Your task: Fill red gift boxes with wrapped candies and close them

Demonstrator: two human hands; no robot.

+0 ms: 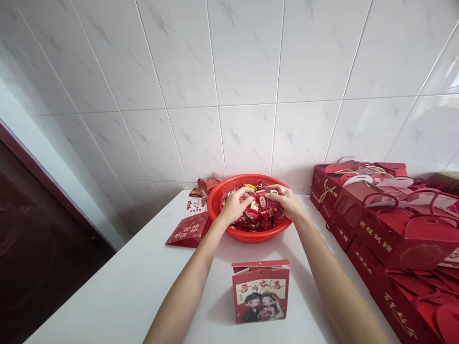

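Observation:
A red plastic basket (247, 235) holds a heap of wrapped candies (263, 210), mostly red with some gold and a yellow one. Over the heap's left side, my left hand (236, 205) has its fingers drawn in at the candies; what lies between the fingertips is partly hidden. At the right side, my right hand (287, 201) has its thumb and fingers bent round a wrapped candy. In front of the basket stands an upright red gift box (261, 294) with a cartoon couple on its face, its top flaps slightly parted.
Red handled gift boxes (376, 234) are stacked along the right of the white table (143, 282). A flat red box (190, 229) lies left of the basket, near a small red box (208, 185) and a printed packet (195, 204). A tiled wall (247, 138) rises behind.

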